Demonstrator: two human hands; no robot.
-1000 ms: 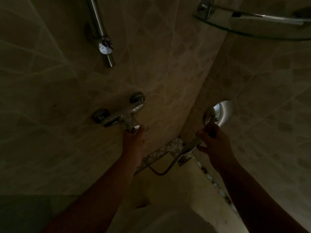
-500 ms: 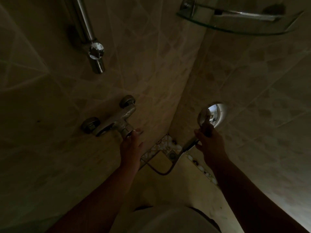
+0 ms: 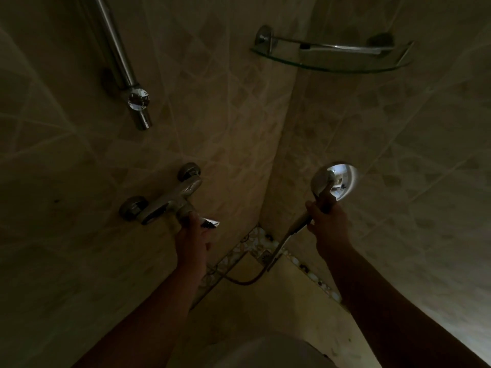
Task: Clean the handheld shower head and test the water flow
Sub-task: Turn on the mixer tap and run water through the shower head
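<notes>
In a dim tiled shower corner, my right hand (image 3: 328,224) is closed around the handle of the chrome handheld shower head (image 3: 336,181), whose round face points at the right wall. Its hose (image 3: 255,280) loops down toward the floor. My left hand (image 3: 192,236) grips the lever (image 3: 210,223) of the chrome mixer tap (image 3: 164,201) on the left wall. I see no water flowing.
A chrome slide bar (image 3: 117,57) with a knob runs up the left wall. A glass corner shelf (image 3: 332,63) with a rail hangs above. A pebble-mosaic strip (image 3: 255,241) and a floor drain (image 3: 265,257) lie in the corner below.
The view has tilted so the shelf and bar sit lower in frame. My left hand has closed on the tap lever, whose shiny end now shows. My right hand keeps holding the shower head.
</notes>
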